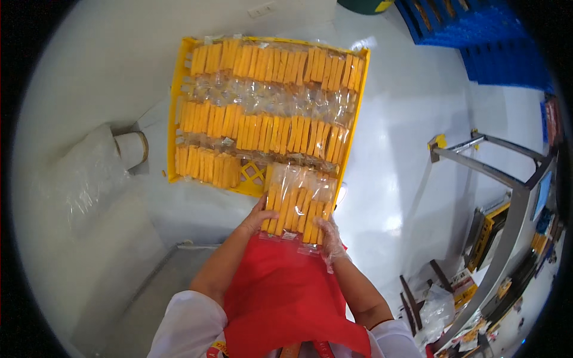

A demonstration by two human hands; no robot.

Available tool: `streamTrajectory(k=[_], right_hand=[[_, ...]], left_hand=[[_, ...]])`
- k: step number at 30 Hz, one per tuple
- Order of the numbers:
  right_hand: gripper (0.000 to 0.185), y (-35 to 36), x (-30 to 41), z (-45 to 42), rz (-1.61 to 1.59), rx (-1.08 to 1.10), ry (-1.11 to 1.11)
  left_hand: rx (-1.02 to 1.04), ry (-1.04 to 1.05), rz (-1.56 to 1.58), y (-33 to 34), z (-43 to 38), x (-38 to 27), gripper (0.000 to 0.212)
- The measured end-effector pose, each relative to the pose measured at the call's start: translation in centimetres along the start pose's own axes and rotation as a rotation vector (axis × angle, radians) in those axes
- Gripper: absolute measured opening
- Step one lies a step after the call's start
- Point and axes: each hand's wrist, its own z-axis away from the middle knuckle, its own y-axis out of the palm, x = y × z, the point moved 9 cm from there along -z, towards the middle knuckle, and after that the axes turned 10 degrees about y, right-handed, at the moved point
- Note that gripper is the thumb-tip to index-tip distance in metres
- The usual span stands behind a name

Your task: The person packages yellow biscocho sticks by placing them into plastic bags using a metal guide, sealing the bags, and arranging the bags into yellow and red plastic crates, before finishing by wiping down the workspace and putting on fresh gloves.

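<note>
My left hand (258, 216) and my gloved right hand (331, 237) grip opposite sides of a batch of clear packs of yellow sticks (293, 206). I hold the batch in front of my red apron, over the near edge of a yellow plastic crate (365, 71). Two full rows of similar packs (268, 129) span the crate, standing side by side. A shorter near row (206, 165) fills the left part. Beside that row, the lattice bottom of the crate shows through a gap. The held packs hide the crate's near right corner.
Left of the crate lies a roll of clear plastic film (103, 156). Blue plastic pallets or crates (483, 40) stand at the far right. A metal frame (488, 165) rises on the right, with a crumpled plastic bag (436, 308) below it. A dark green bin (365, 5) is at the top.
</note>
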Motion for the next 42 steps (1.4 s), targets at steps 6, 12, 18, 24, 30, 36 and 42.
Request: streamTrajectory(k=[6, 12, 18, 24, 30, 36, 42], right_hand=[[0.07, -3.4, 0.8, -5.1, 0.024, -0.037, -0.153], [0.062, -4.6, 2.7, -8.5, 0.192, -0.224, -0.265], [0.07, -3.2, 3.8, -8.3, 0.445, -0.396, -0.415], [0.061, -4.2, 1.6, -9.5, 0.386, -0.346, -0.324], [0.059, -4.9, 1.5, -9.8, 0.482, -0.394, -0.348], [0.058, -2.8, 2.7, -8.4, 0.553, -0.44, -0.382], [0.058, 5.5, 4.4, -4.4, 1.26, -0.715, -0.804]], left_hand=[[-0.043, 0.004, -0.105, -1.4, -5.7, 2.3, 0.099], [-0.013, 0.102, -0.071, -2.6, -10.4, 2.7, 0.097], [0.026, 0.143, -0.088, -4.3, -10.4, 2.6, 0.1], [0.121, 0.164, -0.02, -7.0, -8.1, -1.8, 0.103], [0.005, 0.25, -0.28, -15.1, -8.8, -5.0, 0.103], [-0.085, 0.22, -0.424, -18.9, -10.9, -2.5, 0.101], [-0.163, 0.352, -0.456, -18.8, -10.0, -0.4, 0.079]])
